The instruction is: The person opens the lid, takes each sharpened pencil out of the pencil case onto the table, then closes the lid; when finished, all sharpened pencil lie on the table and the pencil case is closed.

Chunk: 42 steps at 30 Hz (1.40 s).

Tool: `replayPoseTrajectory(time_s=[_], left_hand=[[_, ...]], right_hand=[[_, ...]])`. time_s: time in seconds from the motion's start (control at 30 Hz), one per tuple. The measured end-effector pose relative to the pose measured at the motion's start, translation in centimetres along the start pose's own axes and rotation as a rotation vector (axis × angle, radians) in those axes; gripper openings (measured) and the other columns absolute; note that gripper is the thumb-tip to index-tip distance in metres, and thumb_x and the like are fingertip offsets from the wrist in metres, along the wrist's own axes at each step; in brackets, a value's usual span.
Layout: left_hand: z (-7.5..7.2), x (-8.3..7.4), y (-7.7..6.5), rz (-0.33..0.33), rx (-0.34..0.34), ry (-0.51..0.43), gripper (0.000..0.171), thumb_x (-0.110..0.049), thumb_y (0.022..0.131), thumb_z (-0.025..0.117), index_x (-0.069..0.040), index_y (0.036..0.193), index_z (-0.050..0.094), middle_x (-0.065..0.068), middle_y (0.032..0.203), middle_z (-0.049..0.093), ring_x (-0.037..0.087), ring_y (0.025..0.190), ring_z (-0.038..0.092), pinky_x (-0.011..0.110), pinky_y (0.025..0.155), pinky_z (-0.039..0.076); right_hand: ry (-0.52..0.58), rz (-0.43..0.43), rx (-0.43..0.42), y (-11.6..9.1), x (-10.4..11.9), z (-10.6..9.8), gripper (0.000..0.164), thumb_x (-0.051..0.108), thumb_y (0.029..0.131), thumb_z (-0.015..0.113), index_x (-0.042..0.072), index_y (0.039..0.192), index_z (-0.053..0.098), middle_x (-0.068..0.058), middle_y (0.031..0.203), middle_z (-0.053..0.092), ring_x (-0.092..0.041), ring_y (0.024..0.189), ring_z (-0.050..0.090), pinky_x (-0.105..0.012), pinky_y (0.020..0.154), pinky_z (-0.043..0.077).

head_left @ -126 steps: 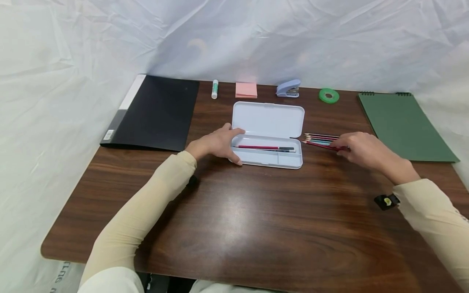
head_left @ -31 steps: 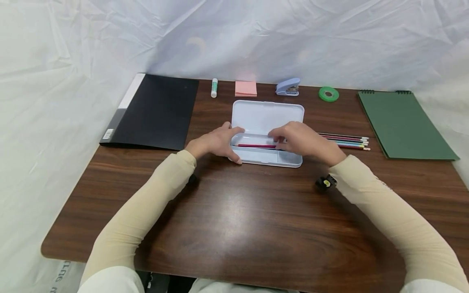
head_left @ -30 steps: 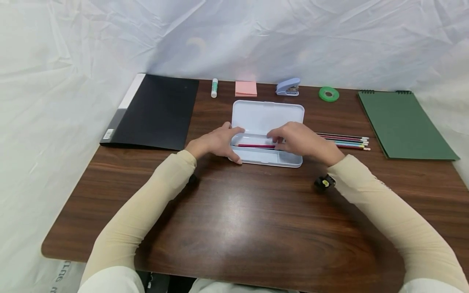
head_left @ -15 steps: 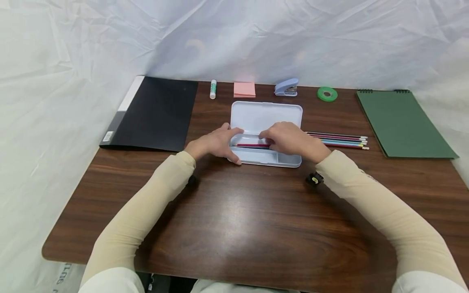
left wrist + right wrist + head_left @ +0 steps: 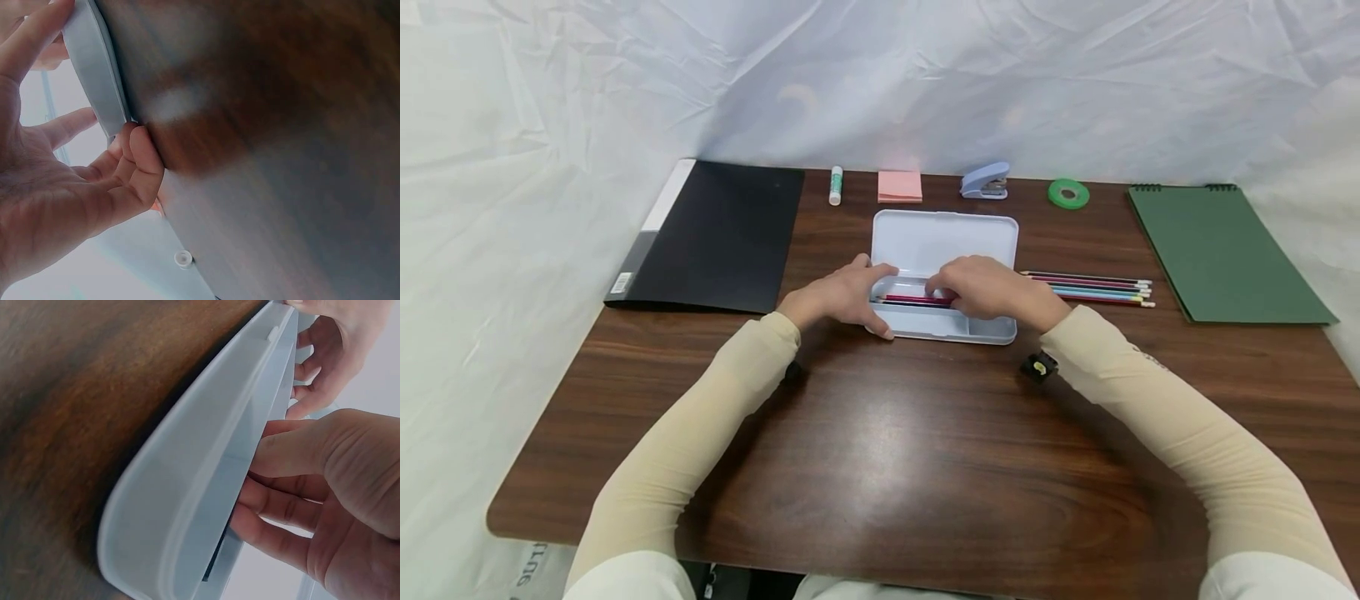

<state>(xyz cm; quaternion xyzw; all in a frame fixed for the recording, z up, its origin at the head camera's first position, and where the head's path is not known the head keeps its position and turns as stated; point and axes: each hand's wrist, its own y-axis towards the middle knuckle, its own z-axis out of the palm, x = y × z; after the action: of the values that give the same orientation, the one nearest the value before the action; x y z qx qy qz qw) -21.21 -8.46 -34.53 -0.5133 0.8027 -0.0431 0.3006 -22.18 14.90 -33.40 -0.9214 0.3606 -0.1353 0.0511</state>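
A white pencil case (image 5: 925, 322) lies with its lid (image 5: 943, 229) folded back on the wooden table. My left hand (image 5: 848, 293) grips its left end, thumb at the front edge and fingers spread toward the hinge. Over the case's middle, my right hand (image 5: 983, 288) reaches into the long rear compartment and pinches a dark red pencil (image 5: 917, 299). Another dark pencil lies alongside it, partly covered by the hand. In the right wrist view, the fingers (image 5: 275, 509) dip inside the case wall, hiding the pinched part. Several loose pencils (image 5: 1101, 289) lie side by side right of the case.
A black folder (image 5: 722, 233) lies left, a green spiral notebook (image 5: 1232, 254) right. Along the back stand a glue stick (image 5: 836, 186), pink sticky notes (image 5: 899, 186), a lilac stapler (image 5: 985, 181) and a green tape roll (image 5: 1068, 194).
My right hand has carried a red pencil from the loose group into the case, then shifted slightly left inside it. My left hand has kept its place on the case.
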Motion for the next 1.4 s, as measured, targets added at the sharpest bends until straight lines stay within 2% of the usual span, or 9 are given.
replayPoseTrajectory(time_s=[0.47, 0.77, 1.0, 1.4], left_hand=[[0.0, -0.1, 0.1, -0.003, 0.002, 0.004, 0.1, -0.044, 0.075, 0.086, -0.023, 0.157, 0.031, 0.013, 0.133, 0.038, 0.026, 0.114, 0.048, 0.041, 0.097, 0.044], [0.0, -0.1, 0.0, -0.003, -0.003, 0.005, 0.1, -0.044, 0.075, 0.086, -0.023, 0.157, 0.031, 0.013, 0.132, 0.038, 0.026, 0.113, 0.048, 0.041, 0.096, 0.045], [0.0, 0.0, 0.0, -0.003, 0.0, -0.002, 0.099, -0.045, 0.076, 0.085, -0.024, 0.156, 0.031, 0.013, 0.133, 0.038, 0.026, 0.114, 0.048, 0.042, 0.096, 0.045], [0.2, 0.1, -0.1, -0.001, 0.005, -0.023, 0.099, -0.043, 0.075, 0.086, -0.024, 0.156, 0.032, 0.014, 0.133, 0.038, 0.027, 0.117, 0.047, 0.043, 0.098, 0.046]], right_hand=[[-0.009, -0.025, 0.001, 0.0, 0.0, 0.0, 0.039, -0.005, 0.088, 0.065, 0.013, 0.121, 0.072, -0.006, 0.092, 0.069, -0.023, 0.08, 0.057, -0.041, 0.08, 0.05], [0.034, -0.029, 0.012, 0.1, -0.1, 0.0, 0.042, -0.005, 0.088, 0.065, 0.013, 0.126, 0.069, -0.007, 0.099, 0.072, -0.023, 0.083, 0.058, -0.042, 0.083, 0.051], [0.028, -0.025, 0.015, 0.1, 0.0, -0.2, 0.04, -0.002, 0.089, 0.067, 0.012, 0.127, 0.069, -0.008, 0.102, 0.072, -0.023, 0.084, 0.058, -0.042, 0.084, 0.052], [-0.032, 0.003, -0.027, -1.4, -0.5, -0.8, 0.039, 0.001, 0.089, 0.07, 0.014, 0.126, 0.071, -0.006, 0.099, 0.071, -0.02, 0.081, 0.059, -0.038, 0.079, 0.052]])
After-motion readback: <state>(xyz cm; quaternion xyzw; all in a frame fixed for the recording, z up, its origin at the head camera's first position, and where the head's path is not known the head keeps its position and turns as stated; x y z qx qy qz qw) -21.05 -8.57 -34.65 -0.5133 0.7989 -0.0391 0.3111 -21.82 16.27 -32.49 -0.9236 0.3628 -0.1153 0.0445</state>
